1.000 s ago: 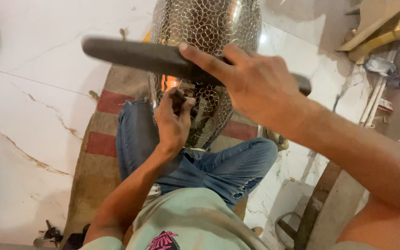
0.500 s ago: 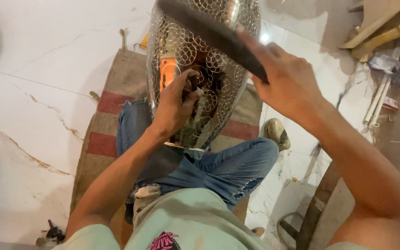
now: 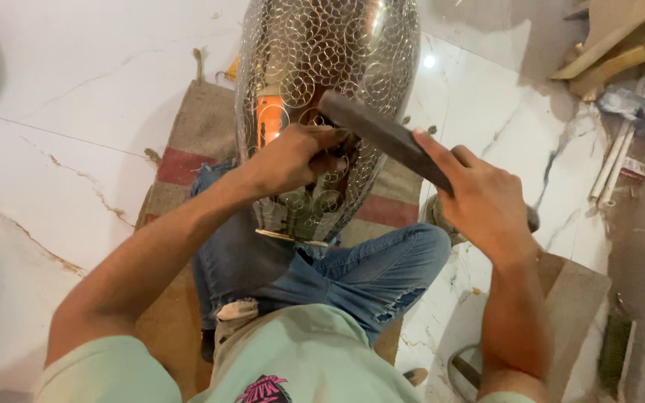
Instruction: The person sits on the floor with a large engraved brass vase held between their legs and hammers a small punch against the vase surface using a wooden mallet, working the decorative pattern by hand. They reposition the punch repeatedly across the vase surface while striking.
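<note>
The right hand (image 3: 487,201) grips a dark bar (image 3: 382,138) striking toward ten o'clock at the patterned metal vase (image 3: 322,97), where the left hand (image 3: 293,157) pinches something small, so the next blow likely needs careful aim.

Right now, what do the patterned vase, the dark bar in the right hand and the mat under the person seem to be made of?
Vase: probably metal, silvery and shiny, its wall an openwork of small wire rings with bright glints.
Bar: likely steel or iron, dark grey and dull, flat-sided; held by the right hand.
Mat: looks like coarse woven jute, tan with red stripes and frayed edges.
</note>
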Available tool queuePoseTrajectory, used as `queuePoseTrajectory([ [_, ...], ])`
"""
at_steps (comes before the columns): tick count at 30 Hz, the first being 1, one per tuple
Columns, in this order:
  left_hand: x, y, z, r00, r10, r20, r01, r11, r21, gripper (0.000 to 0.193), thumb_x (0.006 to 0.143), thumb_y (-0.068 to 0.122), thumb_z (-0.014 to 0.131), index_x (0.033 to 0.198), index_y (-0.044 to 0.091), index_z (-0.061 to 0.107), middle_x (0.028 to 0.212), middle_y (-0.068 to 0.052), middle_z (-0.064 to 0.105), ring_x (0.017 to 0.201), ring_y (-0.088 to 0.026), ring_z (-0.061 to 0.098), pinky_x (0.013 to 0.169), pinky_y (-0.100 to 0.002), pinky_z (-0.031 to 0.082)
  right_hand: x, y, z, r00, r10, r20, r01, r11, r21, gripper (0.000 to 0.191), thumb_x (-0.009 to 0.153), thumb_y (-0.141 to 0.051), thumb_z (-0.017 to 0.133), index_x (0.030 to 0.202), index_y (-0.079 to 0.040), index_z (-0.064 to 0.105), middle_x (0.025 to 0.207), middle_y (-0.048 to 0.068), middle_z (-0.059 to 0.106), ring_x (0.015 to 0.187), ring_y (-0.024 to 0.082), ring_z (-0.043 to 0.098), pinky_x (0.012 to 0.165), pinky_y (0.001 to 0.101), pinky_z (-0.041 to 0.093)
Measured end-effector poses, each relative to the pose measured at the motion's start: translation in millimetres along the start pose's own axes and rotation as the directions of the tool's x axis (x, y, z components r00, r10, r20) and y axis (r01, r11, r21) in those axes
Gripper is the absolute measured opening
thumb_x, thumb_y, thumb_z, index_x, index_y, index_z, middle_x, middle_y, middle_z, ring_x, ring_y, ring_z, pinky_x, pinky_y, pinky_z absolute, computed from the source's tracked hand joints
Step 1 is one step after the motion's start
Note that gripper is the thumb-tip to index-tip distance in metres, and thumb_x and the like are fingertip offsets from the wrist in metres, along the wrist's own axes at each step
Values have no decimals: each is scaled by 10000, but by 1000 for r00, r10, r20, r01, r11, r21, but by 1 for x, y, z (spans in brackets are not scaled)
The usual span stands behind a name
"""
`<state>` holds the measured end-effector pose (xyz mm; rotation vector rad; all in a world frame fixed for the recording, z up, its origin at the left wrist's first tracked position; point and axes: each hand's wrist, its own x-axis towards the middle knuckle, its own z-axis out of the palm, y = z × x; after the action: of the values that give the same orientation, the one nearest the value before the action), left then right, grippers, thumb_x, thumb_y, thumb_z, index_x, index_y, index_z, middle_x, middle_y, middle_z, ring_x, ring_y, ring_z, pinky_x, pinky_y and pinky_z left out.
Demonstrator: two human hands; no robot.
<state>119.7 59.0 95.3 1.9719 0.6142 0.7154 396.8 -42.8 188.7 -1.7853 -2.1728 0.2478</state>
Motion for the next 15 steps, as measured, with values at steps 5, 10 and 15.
queuePoseTrajectory([
  [5,22,-8,-4,946,241,218,-249,968,10,437,913,142,744,1303,-15,625,1077,-216,716,983,-388,703,825,-477,527,-58,0,44,965,220,-140,-180,951,253,745,940,-101,745,1587,-63,377,1039,229,709,948,387,725,806,391,576],
  [10,27,-10,-5,932,240,273,-260,965,39,460,892,132,743,1305,-25,616,1122,-229,714,1007,-396,701,841,-471,537,-65,3,53,991,78,-110,-72,995,65,750,906,-77,758,1566,-76,401,1239,293,699,1037,412,729,822,409,605],
  [15,-7,-3,6,1000,11,-20,-11,1000,24,380,934,121,736,1287,12,649,1097,-209,727,968,-356,723,815,-436,550,-18,-3,3,980,107,169,-96,993,-75,807,884,-68,713,1598,-230,375,1045,157,726,878,377,733,764,491,589],
])
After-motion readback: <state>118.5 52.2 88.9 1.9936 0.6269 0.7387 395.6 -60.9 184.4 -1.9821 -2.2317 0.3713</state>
